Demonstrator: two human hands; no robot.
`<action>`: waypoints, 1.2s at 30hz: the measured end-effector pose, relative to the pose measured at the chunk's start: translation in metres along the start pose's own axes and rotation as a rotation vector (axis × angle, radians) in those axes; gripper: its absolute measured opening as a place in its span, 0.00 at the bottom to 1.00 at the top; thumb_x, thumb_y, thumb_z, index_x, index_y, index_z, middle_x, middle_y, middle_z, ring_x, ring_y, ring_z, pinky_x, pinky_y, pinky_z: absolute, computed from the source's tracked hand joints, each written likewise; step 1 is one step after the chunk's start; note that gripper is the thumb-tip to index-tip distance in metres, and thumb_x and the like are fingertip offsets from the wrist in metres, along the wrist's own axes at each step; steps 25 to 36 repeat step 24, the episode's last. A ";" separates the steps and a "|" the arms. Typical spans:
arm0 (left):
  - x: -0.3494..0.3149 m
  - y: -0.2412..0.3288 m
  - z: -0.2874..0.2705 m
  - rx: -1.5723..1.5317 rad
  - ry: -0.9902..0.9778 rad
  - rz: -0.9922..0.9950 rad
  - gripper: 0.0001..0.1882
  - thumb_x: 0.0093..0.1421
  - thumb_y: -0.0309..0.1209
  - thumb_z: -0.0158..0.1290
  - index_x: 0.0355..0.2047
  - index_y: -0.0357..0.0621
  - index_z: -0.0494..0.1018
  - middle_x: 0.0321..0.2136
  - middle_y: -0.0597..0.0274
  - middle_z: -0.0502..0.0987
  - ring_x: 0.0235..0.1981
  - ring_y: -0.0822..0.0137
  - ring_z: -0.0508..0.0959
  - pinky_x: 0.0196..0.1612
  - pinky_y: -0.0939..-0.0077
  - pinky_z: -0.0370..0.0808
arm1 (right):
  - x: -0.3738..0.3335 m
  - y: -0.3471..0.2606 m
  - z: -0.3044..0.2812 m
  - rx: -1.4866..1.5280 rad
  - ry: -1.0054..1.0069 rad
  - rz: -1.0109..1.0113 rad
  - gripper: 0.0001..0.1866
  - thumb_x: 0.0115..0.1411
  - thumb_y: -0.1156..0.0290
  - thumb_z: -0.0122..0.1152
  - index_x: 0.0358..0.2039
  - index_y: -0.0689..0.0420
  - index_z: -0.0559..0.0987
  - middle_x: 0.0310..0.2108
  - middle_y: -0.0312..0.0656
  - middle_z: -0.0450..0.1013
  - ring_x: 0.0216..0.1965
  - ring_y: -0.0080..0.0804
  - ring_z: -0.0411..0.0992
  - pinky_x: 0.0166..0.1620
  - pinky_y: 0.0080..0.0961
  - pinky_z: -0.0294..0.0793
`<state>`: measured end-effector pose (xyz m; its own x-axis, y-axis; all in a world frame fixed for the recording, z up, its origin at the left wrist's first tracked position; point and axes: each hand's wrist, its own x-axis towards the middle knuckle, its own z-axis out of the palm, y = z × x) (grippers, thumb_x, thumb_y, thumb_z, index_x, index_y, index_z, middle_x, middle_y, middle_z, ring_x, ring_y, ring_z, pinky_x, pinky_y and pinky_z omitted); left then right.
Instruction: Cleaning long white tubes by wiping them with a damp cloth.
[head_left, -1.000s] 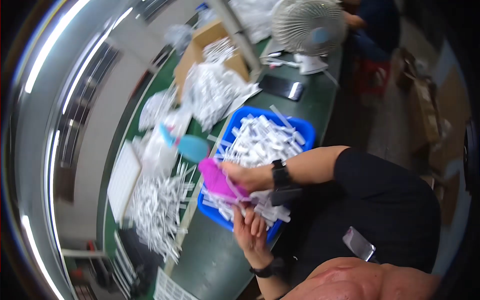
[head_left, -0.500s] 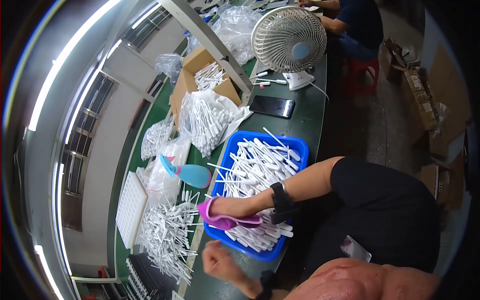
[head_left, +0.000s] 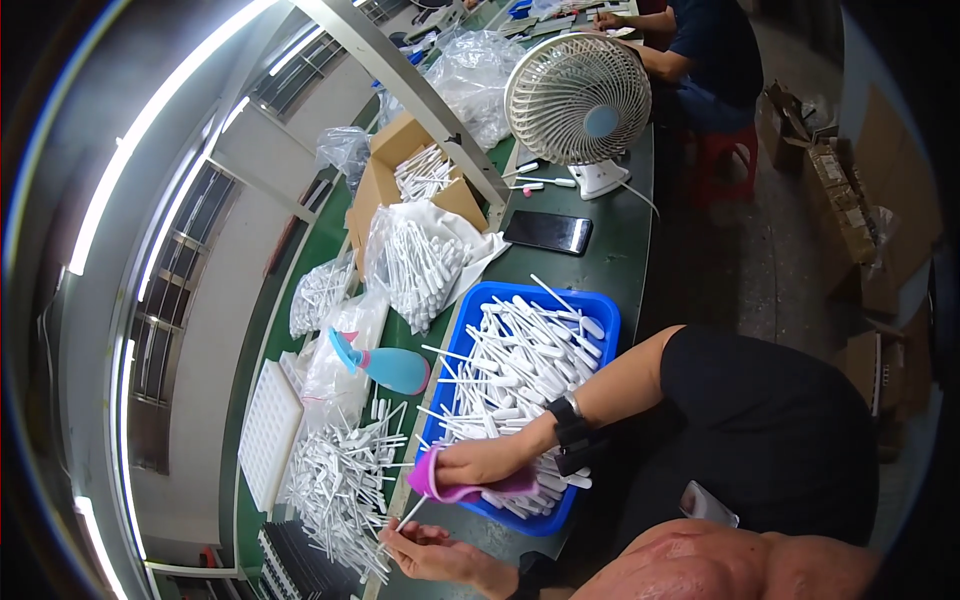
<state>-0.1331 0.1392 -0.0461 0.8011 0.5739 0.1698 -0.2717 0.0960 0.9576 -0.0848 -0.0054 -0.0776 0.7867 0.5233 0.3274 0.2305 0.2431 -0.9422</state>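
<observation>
My right hand (head_left: 478, 462), a black watch on its wrist, is closed on a pink cloth (head_left: 440, 485) at the near left corner of a blue tray (head_left: 600, 310). The tray is heaped with several white plastic droppers (head_left: 520, 370). My left hand (head_left: 432, 552) is lower, near the green table's front edge, and pinches one thin white dropper (head_left: 409, 516) that points up toward the cloth. A loose pile of the same white droppers (head_left: 340, 480) lies just left of both hands.
A teal spray bottle (head_left: 395, 368) lies left of the tray, beside a white grid rack (head_left: 268, 430). Behind are clear bags of droppers (head_left: 420, 265), a cardboard box (head_left: 400, 175), a black phone (head_left: 547, 232) and a white fan (head_left: 578, 100). Another person (head_left: 700, 40) sits beyond.
My left hand has drawn back from the tray toward the table's front edge with one dropper. My right hand stays at the tray corner with the pink cloth. The view has tilted up.
</observation>
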 end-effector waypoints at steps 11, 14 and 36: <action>0.006 0.000 -0.002 -0.198 -0.042 -0.162 0.13 0.63 0.37 0.40 0.23 0.45 0.61 0.15 0.71 0.59 0.12 0.80 0.56 0.13 0.86 0.51 | 0.020 0.012 -0.020 1.254 -0.794 0.232 0.15 0.65 0.62 0.41 0.32 0.58 0.72 0.24 0.28 0.68 0.26 0.22 0.66 0.31 0.19 0.67; 0.050 -0.039 -0.006 -0.191 -0.179 -0.386 0.11 0.62 0.34 0.42 0.21 0.51 0.61 0.13 0.74 0.59 0.12 0.83 0.57 0.13 0.87 0.51 | -0.010 0.001 -0.035 0.599 -0.111 0.333 0.17 0.63 0.62 0.46 0.46 0.59 0.72 0.36 0.30 0.72 0.33 0.16 0.69 0.34 0.12 0.69; 0.051 -0.053 0.020 0.368 -0.607 -0.138 0.15 0.58 0.39 0.49 0.36 0.39 0.74 0.24 0.58 0.78 0.13 0.71 0.73 0.16 0.79 0.69 | -0.003 0.047 -0.058 -0.566 -0.095 -0.191 0.32 0.46 0.79 0.62 0.53 0.62 0.63 0.42 0.39 0.68 0.41 0.27 0.68 0.51 0.27 0.67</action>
